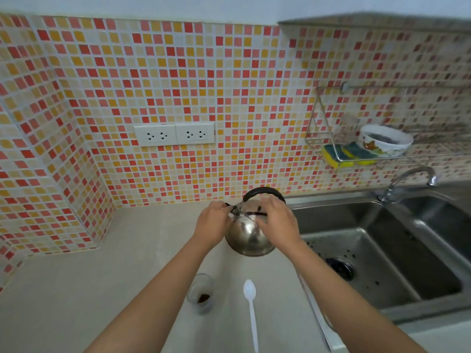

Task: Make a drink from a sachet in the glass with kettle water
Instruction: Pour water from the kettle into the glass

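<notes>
Powder sits in the glass (200, 294) at six o'clock of the kettle (251, 231); no water is poured yet, the left hand (213, 224) pinching its spout cap and the right hand (277, 222) spread open, touching its top.

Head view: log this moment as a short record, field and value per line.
kettle: steel kettle with black handle, standing on the counter left of the sink
left hand: left hand at the kettle's top, left side
right hand: right hand over the kettle's top, grip unclear
glass: glass near the front edge, brown powder at the bottom, no water visible
spoon: white plastic spoon lying right of the glass, untouched
stage: powder in, water not yet poured
</notes>
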Tool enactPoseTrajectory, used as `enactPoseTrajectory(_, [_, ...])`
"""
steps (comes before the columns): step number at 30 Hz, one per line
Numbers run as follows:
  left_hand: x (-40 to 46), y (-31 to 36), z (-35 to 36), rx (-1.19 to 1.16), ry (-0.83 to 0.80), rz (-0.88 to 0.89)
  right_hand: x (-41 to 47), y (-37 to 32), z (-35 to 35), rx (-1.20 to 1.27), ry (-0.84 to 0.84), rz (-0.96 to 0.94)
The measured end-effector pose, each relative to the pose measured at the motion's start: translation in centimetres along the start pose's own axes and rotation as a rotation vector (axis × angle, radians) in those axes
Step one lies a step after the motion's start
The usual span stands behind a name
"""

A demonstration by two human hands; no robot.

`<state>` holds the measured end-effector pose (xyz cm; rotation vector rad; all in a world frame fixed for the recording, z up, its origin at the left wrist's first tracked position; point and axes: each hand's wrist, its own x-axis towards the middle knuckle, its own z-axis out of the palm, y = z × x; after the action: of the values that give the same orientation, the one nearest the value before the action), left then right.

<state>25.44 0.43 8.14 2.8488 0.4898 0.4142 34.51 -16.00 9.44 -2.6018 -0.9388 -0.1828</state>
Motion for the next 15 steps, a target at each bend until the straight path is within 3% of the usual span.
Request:
enactPoseTrajectory(9, [6.0,0.6,2.3,0.041,-0.172,-0.190,8.9,3.9,0.4,-0.056,-0.205,-0.069])
enactPoseTrajectory(15, [7.2,0.6,3.6,-0.081,-0.174,-0.335,11.2,4.8,1.5,0.281,-0.332,-0.057])
